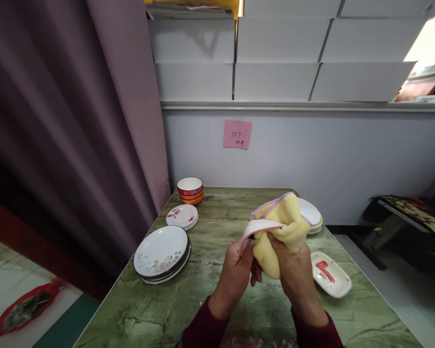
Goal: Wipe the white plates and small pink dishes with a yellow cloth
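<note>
Above the middle of the table, my left hand [235, 268] grips a pale dish [259, 226] with a pinkish rim, tilted so that mostly its edge shows. My right hand [293, 270] is closed on a yellow cloth [290, 217] with a purple stitched border, pressed against the dish. Part of the cloth hangs down between both hands. The dish's full shape is hidden by the cloth and fingers. Just right of my right hand, a rectangular cream dish [339, 285] with a red pattern lies on the table.
On the green table [217, 309], large floral plates [161, 251], small flowered plates [182, 215] and red-orange bowls [190, 188] stand stacked along the left. White plates [309, 211] are stacked at the back right. A purple curtain [130, 121] borders the left; a wall [293, 154] stands behind.
</note>
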Demonstrator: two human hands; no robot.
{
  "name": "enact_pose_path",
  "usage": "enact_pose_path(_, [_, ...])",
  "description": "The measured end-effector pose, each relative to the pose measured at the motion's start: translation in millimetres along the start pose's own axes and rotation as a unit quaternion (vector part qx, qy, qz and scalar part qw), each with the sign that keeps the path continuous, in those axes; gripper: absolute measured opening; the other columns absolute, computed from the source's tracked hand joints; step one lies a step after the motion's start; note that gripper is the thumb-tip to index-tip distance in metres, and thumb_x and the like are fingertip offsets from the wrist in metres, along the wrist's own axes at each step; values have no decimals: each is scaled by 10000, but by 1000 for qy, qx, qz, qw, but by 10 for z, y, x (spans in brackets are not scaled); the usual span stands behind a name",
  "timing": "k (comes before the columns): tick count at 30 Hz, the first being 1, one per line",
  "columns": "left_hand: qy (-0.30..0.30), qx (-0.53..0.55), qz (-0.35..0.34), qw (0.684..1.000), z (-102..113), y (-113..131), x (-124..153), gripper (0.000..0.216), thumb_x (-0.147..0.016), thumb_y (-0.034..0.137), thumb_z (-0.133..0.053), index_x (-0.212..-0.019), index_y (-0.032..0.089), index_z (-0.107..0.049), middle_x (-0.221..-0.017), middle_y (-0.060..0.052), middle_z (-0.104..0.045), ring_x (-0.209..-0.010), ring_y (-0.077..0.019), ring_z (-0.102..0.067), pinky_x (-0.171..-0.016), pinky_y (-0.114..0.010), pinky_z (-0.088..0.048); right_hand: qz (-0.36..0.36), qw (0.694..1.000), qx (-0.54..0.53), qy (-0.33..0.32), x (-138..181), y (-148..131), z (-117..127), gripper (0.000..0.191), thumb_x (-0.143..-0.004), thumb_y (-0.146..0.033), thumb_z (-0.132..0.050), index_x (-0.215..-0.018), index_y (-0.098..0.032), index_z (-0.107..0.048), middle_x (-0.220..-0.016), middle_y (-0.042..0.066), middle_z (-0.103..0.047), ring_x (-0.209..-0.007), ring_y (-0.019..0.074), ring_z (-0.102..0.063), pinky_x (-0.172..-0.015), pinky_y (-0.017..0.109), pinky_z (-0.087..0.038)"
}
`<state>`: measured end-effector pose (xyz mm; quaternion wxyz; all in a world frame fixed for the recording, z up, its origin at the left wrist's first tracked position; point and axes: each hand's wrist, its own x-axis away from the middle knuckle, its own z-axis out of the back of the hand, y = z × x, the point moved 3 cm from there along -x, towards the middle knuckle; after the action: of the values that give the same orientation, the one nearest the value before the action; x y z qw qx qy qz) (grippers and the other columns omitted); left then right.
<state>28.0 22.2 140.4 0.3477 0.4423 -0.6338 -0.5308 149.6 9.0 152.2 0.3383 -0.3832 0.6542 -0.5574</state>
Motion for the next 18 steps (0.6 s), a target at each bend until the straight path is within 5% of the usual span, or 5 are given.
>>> enact_pose_path(5, [60, -268, -89, 957, 186, 193, 11, 325, -939, 462, -464, -906, 172, -607, -574, 31, -538, -459, -117, -500, -468, -238, -373, 191, 966, 171, 37, -76, 3, 131, 376, -767, -452, -693, -1005, -161, -696, -902, 92, -760, -738, 251, -696, -634, 346, -564])
enact_pose_path(9, [75, -430, -151, 887, 305, 248, 3, 123, -866, 216, -512, -914, 168, -615, -656, -42, -648, -586, -201, -603, -557, -297, -398, 434, 840, 326, -14, -17, -112, 113, 370, -832, -191, -571, -1186, -235, -667, -1141, 62, -734, -1030, 241, -686, -904, 362, -523])
enact_pose_path(12, [28, -474, -175, 863, 294, 188, -25, 234, -762, 63, -459, -863, 177, -637, -855, -136, -735, -801, -280, -687, -674, -347, -460, 517, 778, 354, -47, 52, -182, 77, 470, -833, -71, -485, -1239, -248, -640, -1197, 52, -712, -1105, 213, -660, -968, 354, -491])
enact_pose_path(15, [29, -446, -183, 875, 255, 173, -20, 267, -794, 63, -423, -927, 174, -626, -934, -145, -733, -876, -276, -687, -724, -355, -474, 519, 792, 320, -24, 84, -203, 79, 453, -823, -72, -513, -1226, -238, -638, -1185, 59, -712, -1104, 210, -658, -976, 349, -492])
enact_pose_path(18, [70, -376, -144, 913, 216, 190, 7, 203, -928, 214, -379, -879, 182, -573, -718, -70, -670, -650, -214, -644, -584, -306, -448, 453, 852, 262, 25, 65, -149, 105, 382, -794, -152, -606, -1164, -231, -660, -1122, 54, -727, -1022, 217, -679, -927, 338, -516])
